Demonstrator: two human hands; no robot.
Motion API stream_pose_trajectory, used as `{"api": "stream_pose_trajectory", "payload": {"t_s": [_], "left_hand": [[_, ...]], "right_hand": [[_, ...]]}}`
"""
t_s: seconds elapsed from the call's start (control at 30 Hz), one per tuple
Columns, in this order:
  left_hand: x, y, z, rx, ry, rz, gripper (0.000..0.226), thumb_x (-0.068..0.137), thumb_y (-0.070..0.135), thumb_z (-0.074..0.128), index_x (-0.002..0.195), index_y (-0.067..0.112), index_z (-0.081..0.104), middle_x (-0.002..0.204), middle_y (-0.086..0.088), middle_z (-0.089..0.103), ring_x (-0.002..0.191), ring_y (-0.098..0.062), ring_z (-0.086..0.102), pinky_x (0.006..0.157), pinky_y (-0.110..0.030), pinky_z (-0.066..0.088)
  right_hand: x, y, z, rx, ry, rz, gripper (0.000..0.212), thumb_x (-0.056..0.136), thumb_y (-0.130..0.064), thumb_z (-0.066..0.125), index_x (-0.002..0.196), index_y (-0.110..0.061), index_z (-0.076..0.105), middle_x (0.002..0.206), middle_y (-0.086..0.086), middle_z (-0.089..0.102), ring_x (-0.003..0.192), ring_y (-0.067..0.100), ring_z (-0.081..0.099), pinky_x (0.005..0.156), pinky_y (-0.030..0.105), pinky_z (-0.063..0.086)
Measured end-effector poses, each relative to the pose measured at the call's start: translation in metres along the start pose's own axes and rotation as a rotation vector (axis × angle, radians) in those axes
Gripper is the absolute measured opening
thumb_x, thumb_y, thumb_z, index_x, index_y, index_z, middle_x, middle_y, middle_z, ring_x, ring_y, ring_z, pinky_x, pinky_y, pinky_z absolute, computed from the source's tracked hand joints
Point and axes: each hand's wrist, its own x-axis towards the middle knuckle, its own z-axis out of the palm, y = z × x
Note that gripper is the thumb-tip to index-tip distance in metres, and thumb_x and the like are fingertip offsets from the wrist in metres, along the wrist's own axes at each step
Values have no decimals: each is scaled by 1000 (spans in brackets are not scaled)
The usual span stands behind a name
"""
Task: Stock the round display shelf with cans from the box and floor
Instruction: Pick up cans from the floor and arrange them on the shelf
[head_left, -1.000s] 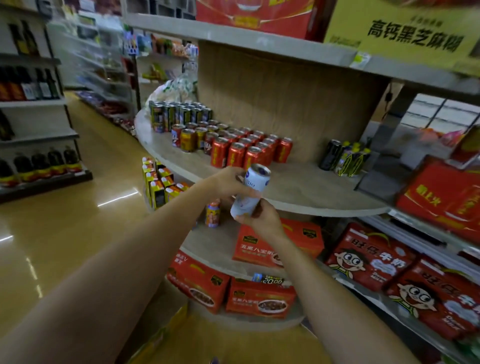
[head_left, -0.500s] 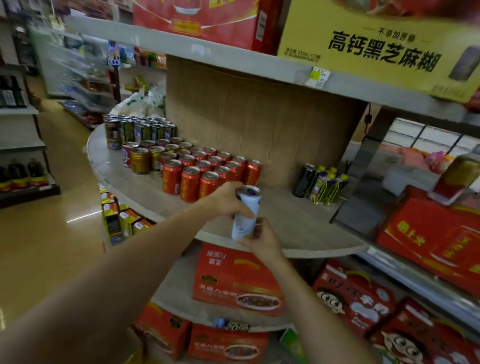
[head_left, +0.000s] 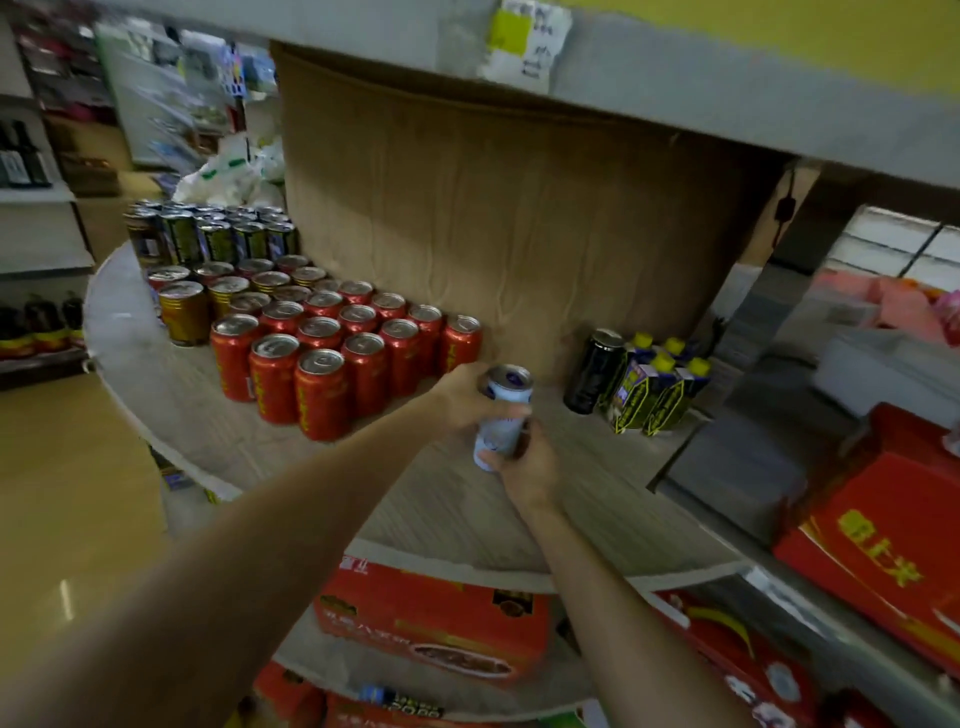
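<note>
A slim white and blue can (head_left: 503, 415) is held upright over the round display shelf (head_left: 587, 493), just right of the block of red cans (head_left: 332, 358). My left hand (head_left: 462, 397) grips its upper part from the left. Below it, my right hand (head_left: 527, 465) holds the can's lower end. The can's bottom hangs a little above the grey shelf board. A black can (head_left: 592, 371) and a pack of yellow-capped bottles (head_left: 654, 387) stand further right on the same shelf.
Gold cans (head_left: 184, 312) and dark green cans (head_left: 218, 236) fill the shelf's left rear. A brown back panel (head_left: 493, 208) rises behind. Red cartons (head_left: 431, 618) sit on the lower tier, and red boxes (head_left: 883, 556) on the right shelving. Tan floor (head_left: 67, 493) lies to the left.
Both hands carried the white can forward and up over the shelf, closer to the red cans. The view moved nearer the shelf.
</note>
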Motion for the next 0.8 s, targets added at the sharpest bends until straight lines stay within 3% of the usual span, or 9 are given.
{"api": "stream_pose_trajectory", "payload": {"t_s": [0.1,0.2,0.3,0.37,0.47,0.53,0.6,0.7,0.8], "left_hand": [[21,-1,4,-54,73,0,23,73,29,86,87,25,68,87,6,72,92,-12,68,82,-29,55],[46,1,8,101,207,57,36,70,28,88,97,20,66,94,4,69,93,-12,66,82,-28,53],[70,0,4,291,294,91,45,67,30,89,103,12,70,94,4,68,92,-13,64,80,-26,49],[81,-1,-2,395,306,107,46,65,37,88,102,16,71,92,8,62,89,-14,61,78,-24,45],[100,4,-14,532,262,54,39,74,49,76,94,15,72,94,-2,64,84,-21,63,79,-37,53],[109,11,-21,584,252,50,43,75,58,67,91,18,73,96,-4,62,85,-23,63,79,-39,53],[116,15,-23,617,250,63,35,76,52,69,96,24,76,101,-2,59,87,-24,61,80,-37,52],[125,12,-19,620,280,49,34,78,42,68,100,18,76,102,-5,60,89,-27,61,81,-39,52],[130,10,-17,634,273,22,30,82,37,69,104,18,76,104,-6,61,93,-27,60,84,-39,51]], "right_hand": [[30,11,-2,-33,1,-19,44,73,-23,83,108,-22,56,100,-6,67,91,15,65,70,27,50],[60,17,0,-87,-11,-5,52,72,-26,84,115,-16,57,106,0,69,94,18,66,77,34,53],[89,14,2,-142,-31,-7,55,68,-29,85,115,-11,61,110,5,70,101,22,66,76,27,47],[107,10,3,-158,-49,-25,56,70,-24,85,117,-7,60,115,8,67,107,24,63,77,24,40],[126,5,2,-179,-80,-16,55,74,-20,82,120,-6,56,118,9,65,109,25,60,77,23,37],[134,4,4,-149,-95,3,55,75,-19,81,122,-8,55,123,9,63,114,26,59,82,23,39],[141,3,7,-129,-119,8,59,76,-18,81,127,-8,53,130,10,59,120,26,56,87,23,37],[151,1,14,-124,-135,6,68,77,-18,81,135,-6,48,138,12,53,127,28,50,97,27,34],[158,-1,16,-133,-152,29,69,76,-13,82,136,-4,48,139,14,53,128,29,49,94,24,32]]}}
